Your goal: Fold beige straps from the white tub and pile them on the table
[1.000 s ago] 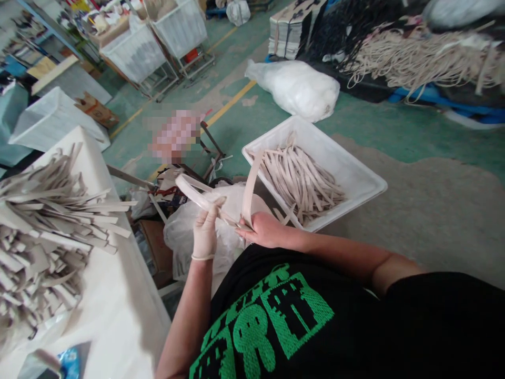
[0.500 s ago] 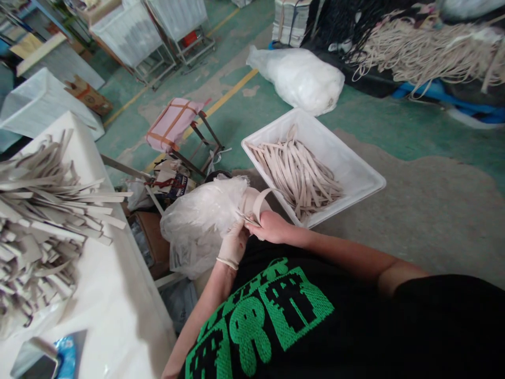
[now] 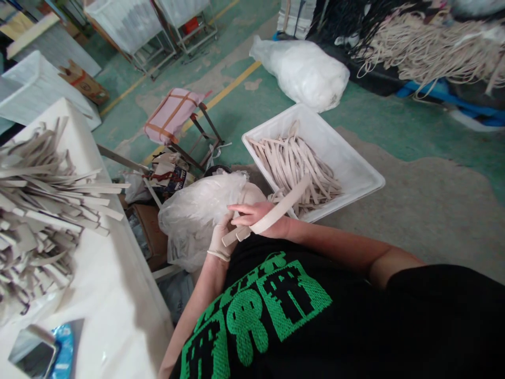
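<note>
A pale beige flat strap [image 3: 282, 206] with a small loop near its end lies in front of both my hands, its free length curving up over the back of my right hand toward the bin. My left hand [image 3: 220, 241], in a thin whitish glove, is closed around the strap's looped end. Bare, my right hand [image 3: 262, 217] crosses above it with its fingers stretched out to the left; part of it is hidden behind the strap. Just beyond the hands is a clear plastic bag [image 3: 193, 210]. More such straps [image 3: 302, 163] lie in a white bin [image 3: 351, 158].
On the left, a white table [image 3: 114, 295] carries a heap of strap pieces [image 3: 43, 210] and a phone-like device [image 3: 33, 355]. A pink-covered stool [image 3: 173, 116] stands ahead, and a stuffed white bag [image 3: 303, 71] lies on the floor. Tangled cords [image 3: 430, 50] are piled at the back right.
The strap has swung from a small loop above my hands to lying across my right hand. My right fingers have straightened out from a pinch. My left hand has shifted slightly left.
</note>
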A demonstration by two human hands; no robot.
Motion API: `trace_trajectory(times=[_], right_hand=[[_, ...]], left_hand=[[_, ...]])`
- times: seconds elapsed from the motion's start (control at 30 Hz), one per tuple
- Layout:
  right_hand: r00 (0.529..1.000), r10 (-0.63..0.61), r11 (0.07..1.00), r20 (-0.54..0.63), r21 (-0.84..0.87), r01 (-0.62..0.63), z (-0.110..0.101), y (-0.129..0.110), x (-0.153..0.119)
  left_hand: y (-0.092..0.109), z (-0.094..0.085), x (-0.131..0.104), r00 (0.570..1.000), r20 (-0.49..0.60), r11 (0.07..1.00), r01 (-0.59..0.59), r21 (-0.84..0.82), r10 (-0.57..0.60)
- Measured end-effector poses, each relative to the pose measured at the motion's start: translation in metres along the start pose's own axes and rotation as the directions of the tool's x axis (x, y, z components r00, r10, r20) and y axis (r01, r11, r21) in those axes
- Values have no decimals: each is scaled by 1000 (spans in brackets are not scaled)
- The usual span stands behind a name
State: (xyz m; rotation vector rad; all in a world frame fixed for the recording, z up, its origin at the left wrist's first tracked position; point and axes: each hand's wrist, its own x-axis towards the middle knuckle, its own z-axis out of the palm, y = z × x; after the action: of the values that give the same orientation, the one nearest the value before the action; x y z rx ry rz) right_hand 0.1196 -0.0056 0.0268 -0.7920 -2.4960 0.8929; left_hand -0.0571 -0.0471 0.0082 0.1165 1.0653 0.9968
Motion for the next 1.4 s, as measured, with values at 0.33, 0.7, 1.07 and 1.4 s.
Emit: trace_trajectory(times=[0.33, 0.7, 1.07, 1.4], right_hand=[[996, 71, 980, -60, 188, -59, 4, 10, 14], [905, 296, 691, 305, 586, -423, -77, -13, -66], [922, 334, 452, 197, 825, -340, -47, 6, -44], [964, 201, 570, -177, 821, 32, -62, 42, 54]], left_hand=[[-4, -3, 6, 997, 42, 998, 66, -24, -65], [69, -29, 74, 977, -143, 951, -191, -242, 160], [107, -20, 22, 846, -42, 845, -526, 99, 531], [23, -19, -4, 958, 232, 786, -274, 554, 170]])
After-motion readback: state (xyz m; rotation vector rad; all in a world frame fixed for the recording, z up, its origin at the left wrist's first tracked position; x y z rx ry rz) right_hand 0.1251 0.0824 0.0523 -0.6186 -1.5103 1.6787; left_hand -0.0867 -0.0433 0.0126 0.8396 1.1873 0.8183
